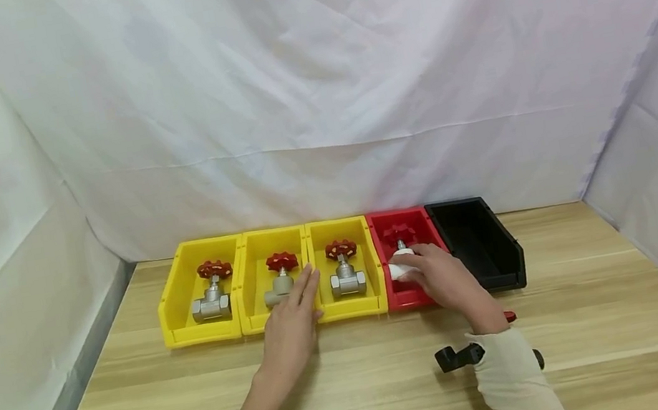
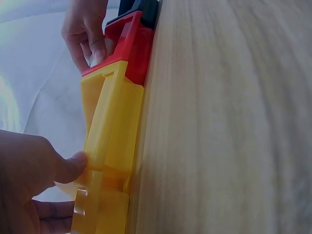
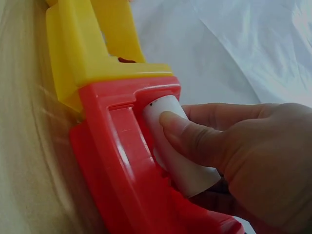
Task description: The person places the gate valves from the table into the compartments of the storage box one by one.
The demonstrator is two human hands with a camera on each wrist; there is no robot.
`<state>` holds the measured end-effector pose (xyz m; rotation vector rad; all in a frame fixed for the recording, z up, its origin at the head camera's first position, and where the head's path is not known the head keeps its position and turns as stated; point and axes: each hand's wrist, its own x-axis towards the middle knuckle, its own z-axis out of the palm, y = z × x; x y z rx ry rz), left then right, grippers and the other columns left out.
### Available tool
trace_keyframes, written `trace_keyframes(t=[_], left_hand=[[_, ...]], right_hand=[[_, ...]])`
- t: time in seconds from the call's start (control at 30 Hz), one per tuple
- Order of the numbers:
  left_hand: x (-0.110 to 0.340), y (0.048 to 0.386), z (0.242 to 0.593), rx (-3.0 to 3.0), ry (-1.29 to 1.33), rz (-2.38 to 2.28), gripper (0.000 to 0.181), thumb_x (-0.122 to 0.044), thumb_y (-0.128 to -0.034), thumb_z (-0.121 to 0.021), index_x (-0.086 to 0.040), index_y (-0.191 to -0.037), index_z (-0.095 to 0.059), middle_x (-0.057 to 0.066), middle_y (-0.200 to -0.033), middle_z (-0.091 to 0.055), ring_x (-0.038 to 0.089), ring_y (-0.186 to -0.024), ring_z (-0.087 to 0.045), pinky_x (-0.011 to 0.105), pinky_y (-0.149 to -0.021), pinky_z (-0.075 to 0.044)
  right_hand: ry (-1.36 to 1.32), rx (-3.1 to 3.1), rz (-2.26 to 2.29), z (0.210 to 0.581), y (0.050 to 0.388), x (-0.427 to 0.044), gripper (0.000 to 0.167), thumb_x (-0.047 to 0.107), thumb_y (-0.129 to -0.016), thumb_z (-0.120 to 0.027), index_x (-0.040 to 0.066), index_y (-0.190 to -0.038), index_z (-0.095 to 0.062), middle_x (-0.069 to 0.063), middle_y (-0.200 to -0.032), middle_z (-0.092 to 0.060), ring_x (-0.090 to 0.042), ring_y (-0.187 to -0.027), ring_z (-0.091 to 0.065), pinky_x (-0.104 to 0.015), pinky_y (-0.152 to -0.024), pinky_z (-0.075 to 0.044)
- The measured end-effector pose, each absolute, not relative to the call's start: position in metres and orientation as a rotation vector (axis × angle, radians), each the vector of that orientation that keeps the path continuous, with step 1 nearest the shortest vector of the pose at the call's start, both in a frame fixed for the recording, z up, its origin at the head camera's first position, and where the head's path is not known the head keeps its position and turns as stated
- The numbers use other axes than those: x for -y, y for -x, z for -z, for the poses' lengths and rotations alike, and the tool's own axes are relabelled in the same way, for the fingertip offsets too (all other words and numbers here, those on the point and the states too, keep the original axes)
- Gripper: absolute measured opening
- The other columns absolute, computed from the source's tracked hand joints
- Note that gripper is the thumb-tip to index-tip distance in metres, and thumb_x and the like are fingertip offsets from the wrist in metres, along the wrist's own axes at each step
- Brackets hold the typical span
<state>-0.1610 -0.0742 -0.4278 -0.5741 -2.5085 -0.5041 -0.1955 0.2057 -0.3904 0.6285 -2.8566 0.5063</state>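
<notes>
My right hand (image 1: 443,278) grips the white body of a valve (image 1: 402,264) with a red handwheel, inside the red bin (image 1: 410,299). Up close in the right wrist view, the thumb presses on the white body (image 3: 180,151), with fingers behind it. My left hand (image 1: 291,324) rests with extended fingers over the wall between the middle yellow bin (image 1: 266,322) and the right yellow bin (image 1: 356,308). Its thumb (image 2: 74,165) touches the yellow front rim. Beneath the left fingers lies a beige-grey valve (image 1: 282,285), partly covered.
Metal valves with red handwheels lie in the left yellow bin (image 1: 211,304) and the right yellow bin, the latter valve (image 1: 347,279) beside my left fingertips. A black bin (image 1: 482,244) ends the row. A red object (image 1: 509,315) shows partly behind my right wrist. White cloth (image 1: 325,184) hangs behind.
</notes>
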Motion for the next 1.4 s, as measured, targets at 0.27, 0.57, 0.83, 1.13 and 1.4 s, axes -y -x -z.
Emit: trace_keyframes(t=[0.27,0.57,0.83,1.13,1.4], left_hand=[[0.072,0.16,0.425,2.502,0.579,0.485,0.067,-0.011,-0.0815,-0.077,-0.005,-0.141,-0.046,0.011,-0.145,-0.044,0.02,-0.069,-0.057,0.025,-0.053,-0.046],[0.072,0.16,0.426,2.527,0.566,0.484,0.069,-0.011,-0.0818,-0.076,-0.008,-0.143,-0.044,0.009,-0.146,-0.042,0.02,-0.071,-0.058,0.025,-0.054,-0.046],[0.071,0.161,0.425,2.535,0.577,0.496,0.069,-0.012,-0.0823,-0.076,-0.008,-0.143,-0.043,0.009,-0.147,-0.041,0.021,-0.073,-0.059,0.025,-0.055,-0.046],[0.071,0.162,0.425,2.509,0.601,0.494,0.07,-0.012,-0.0816,-0.077,-0.007,-0.143,-0.043,0.01,-0.146,-0.042,0.02,-0.07,-0.058,0.024,-0.054,-0.046],[0.074,0.161,0.426,2.513,0.583,0.519,0.069,-0.01,-0.0808,-0.077,-0.007,-0.142,-0.045,0.01,-0.146,-0.043,0.021,-0.071,-0.058,0.027,-0.056,-0.047]], right_hand=[[-0.572,2.947,-0.525,0.396,0.198,-0.205,0.035,0.019,-0.088,-0.07,0.022,-0.123,-0.067,-0.015,-0.122,-0.059,-0.034,-0.112,-0.052,-0.051,-0.091,-0.047],[-0.541,2.987,-0.523,0.401,0.201,-0.2,0.035,0.02,-0.086,-0.071,0.022,-0.121,-0.068,-0.013,-0.119,-0.061,-0.033,-0.108,-0.053,-0.05,-0.09,-0.048],[-0.506,3.034,-0.615,0.404,0.205,-0.202,0.035,0.014,-0.085,-0.072,0.02,-0.12,-0.069,-0.009,-0.118,-0.062,-0.031,-0.111,-0.051,-0.049,-0.091,-0.047],[-0.519,3.023,-0.652,0.406,0.21,-0.204,0.034,0.013,-0.084,-0.074,0.016,-0.118,-0.07,-0.007,-0.114,-0.066,-0.031,-0.11,-0.053,-0.049,-0.093,-0.046],[-0.549,2.986,-0.616,0.408,0.213,-0.2,0.033,0.009,-0.082,-0.075,0.016,-0.114,-0.072,-0.006,-0.108,-0.068,-0.028,-0.102,-0.056,-0.045,-0.089,-0.048]])
